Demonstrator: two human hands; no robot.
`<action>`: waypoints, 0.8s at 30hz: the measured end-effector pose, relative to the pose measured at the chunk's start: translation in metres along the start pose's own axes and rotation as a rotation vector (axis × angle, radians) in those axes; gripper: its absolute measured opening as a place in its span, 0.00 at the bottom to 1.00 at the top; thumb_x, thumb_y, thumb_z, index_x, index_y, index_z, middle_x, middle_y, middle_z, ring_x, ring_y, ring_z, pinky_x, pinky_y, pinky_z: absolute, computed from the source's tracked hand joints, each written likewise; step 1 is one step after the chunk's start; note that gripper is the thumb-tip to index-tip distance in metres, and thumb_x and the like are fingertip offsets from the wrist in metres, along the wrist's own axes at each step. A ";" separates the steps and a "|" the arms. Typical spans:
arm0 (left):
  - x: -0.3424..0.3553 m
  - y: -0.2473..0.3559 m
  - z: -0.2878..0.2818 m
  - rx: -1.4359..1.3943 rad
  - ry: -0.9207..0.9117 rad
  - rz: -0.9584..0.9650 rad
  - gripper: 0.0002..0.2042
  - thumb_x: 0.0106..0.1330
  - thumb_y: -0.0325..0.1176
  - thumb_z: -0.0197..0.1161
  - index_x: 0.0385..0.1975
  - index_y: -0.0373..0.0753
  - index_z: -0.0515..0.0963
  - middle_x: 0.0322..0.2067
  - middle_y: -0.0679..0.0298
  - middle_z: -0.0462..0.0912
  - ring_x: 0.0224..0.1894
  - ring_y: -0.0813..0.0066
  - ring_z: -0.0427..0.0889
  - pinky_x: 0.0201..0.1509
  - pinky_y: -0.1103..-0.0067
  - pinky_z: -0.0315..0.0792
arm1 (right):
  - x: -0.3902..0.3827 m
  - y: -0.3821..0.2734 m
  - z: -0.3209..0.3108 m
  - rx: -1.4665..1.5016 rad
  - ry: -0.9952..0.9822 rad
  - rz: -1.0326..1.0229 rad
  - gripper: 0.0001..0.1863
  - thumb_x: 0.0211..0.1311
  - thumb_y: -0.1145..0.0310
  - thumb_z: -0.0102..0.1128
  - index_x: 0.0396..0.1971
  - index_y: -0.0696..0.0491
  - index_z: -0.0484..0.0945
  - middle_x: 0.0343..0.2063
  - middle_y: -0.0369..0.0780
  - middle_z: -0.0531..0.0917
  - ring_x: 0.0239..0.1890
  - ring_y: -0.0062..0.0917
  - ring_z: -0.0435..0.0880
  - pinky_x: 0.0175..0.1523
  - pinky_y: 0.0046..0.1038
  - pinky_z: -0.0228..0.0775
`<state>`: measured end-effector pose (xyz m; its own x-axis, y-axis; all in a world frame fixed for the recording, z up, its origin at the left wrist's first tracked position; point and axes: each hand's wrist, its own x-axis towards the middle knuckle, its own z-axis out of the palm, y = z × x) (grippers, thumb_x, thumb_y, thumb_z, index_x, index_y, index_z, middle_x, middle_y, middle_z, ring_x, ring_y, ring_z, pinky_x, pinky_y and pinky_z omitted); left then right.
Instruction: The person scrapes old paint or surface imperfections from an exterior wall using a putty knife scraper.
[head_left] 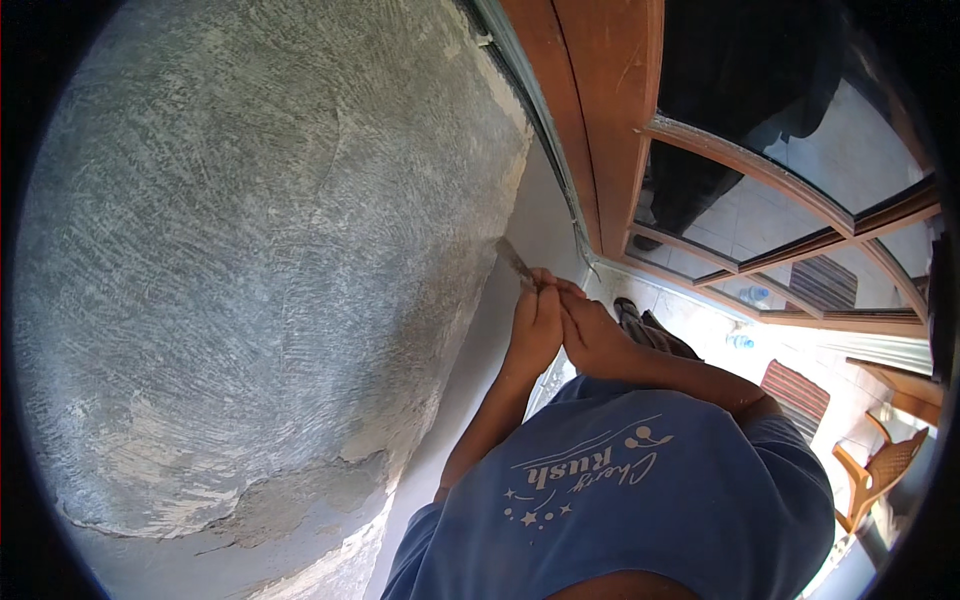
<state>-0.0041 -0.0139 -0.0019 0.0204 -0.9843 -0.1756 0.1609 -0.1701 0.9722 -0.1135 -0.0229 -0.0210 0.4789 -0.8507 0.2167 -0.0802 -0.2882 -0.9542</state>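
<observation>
Both my hands are closed together around the handle of a flat-bladed scraper. My left hand is on the side nearer the wall, and my right hand presses against it from the right. The handle is mostly hidden by my fingers. The narrow blade points up and left, its tip at the border between the rough grey wall and a smooth grey strip. Whether the tip touches the surface I cannot tell. Scratch marks cover the wall, and its right border shows pale, ragged plaster.
Close on the right stands a brown wooden frame with glass panes. A cable runs down beside it. On the tiled floor are a striped mat, a clear plastic bottle and a brown chair. Lower left, some plaster has flaked.
</observation>
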 end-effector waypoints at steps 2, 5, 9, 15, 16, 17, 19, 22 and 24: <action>-0.009 0.008 0.005 -0.010 0.045 -0.036 0.06 0.61 0.27 0.35 0.34 0.36 0.60 0.31 0.55 0.73 0.35 0.72 0.71 0.43 0.79 0.66 | -0.004 -0.005 0.001 0.006 -0.049 0.003 0.12 0.56 0.74 0.39 0.37 0.66 0.65 0.24 0.57 0.75 0.28 0.50 0.75 0.34 0.41 0.67; -0.011 0.012 0.005 0.001 0.040 -0.032 0.06 0.62 0.27 0.35 0.35 0.36 0.60 0.30 0.55 0.73 0.36 0.73 0.71 0.43 0.79 0.66 | -0.003 -0.014 -0.002 0.077 -0.082 0.066 0.12 0.56 0.74 0.38 0.37 0.66 0.65 0.23 0.56 0.74 0.28 0.51 0.75 0.33 0.41 0.67; -0.011 0.006 0.001 0.055 0.075 -0.033 0.06 0.62 0.27 0.35 0.34 0.36 0.59 0.30 0.55 0.73 0.35 0.73 0.72 0.42 0.79 0.66 | -0.002 -0.008 0.001 0.024 -0.125 0.057 0.12 0.56 0.74 0.37 0.37 0.65 0.65 0.24 0.56 0.75 0.29 0.50 0.75 0.34 0.41 0.68; 0.000 0.004 0.001 0.114 0.017 0.001 0.06 0.61 0.28 0.35 0.34 0.34 0.59 0.30 0.55 0.73 0.33 0.74 0.72 0.42 0.79 0.67 | 0.001 -0.007 0.003 0.012 0.041 -0.016 0.12 0.57 0.73 0.37 0.37 0.64 0.65 0.25 0.55 0.75 0.31 0.51 0.74 0.35 0.41 0.67; -0.002 0.005 0.001 0.116 0.022 0.006 0.06 0.61 0.28 0.35 0.34 0.34 0.59 0.30 0.55 0.73 0.33 0.74 0.72 0.42 0.79 0.67 | 0.001 -0.008 0.004 0.014 0.038 -0.023 0.12 0.57 0.73 0.37 0.37 0.64 0.65 0.25 0.55 0.75 0.31 0.51 0.74 0.35 0.41 0.67; -0.005 0.007 0.000 0.090 0.046 0.009 0.07 0.62 0.28 0.35 0.35 0.34 0.59 0.30 0.55 0.73 0.33 0.74 0.72 0.42 0.79 0.67 | 0.000 -0.009 0.006 0.013 0.011 -0.014 0.12 0.57 0.73 0.37 0.37 0.64 0.65 0.25 0.56 0.75 0.30 0.50 0.75 0.35 0.41 0.67; -0.010 0.007 0.001 0.067 0.052 0.015 0.07 0.62 0.28 0.35 0.35 0.34 0.59 0.30 0.55 0.73 0.34 0.73 0.72 0.42 0.79 0.67 | -0.003 -0.007 0.007 0.005 0.000 -0.005 0.12 0.57 0.73 0.38 0.37 0.64 0.66 0.25 0.56 0.75 0.30 0.50 0.75 0.34 0.41 0.67; -0.016 0.003 0.000 0.057 0.068 0.013 0.07 0.61 0.28 0.35 0.36 0.35 0.59 0.30 0.55 0.73 0.34 0.72 0.72 0.42 0.78 0.67 | -0.009 -0.003 0.010 0.008 -0.039 -0.014 0.12 0.56 0.74 0.38 0.36 0.65 0.66 0.24 0.56 0.74 0.29 0.50 0.75 0.34 0.42 0.67; -0.016 0.006 0.002 0.050 0.071 -0.036 0.07 0.61 0.27 0.35 0.35 0.35 0.59 0.30 0.55 0.73 0.35 0.72 0.72 0.43 0.78 0.67 | -0.010 -0.005 0.009 0.025 -0.012 -0.023 0.12 0.56 0.74 0.38 0.37 0.65 0.65 0.24 0.56 0.74 0.29 0.51 0.75 0.34 0.42 0.67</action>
<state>-0.0054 0.0006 0.0067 0.0858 -0.9719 -0.2193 0.1136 -0.2091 0.9713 -0.1096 -0.0092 -0.0206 0.4907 -0.8387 0.2362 -0.0469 -0.2961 -0.9540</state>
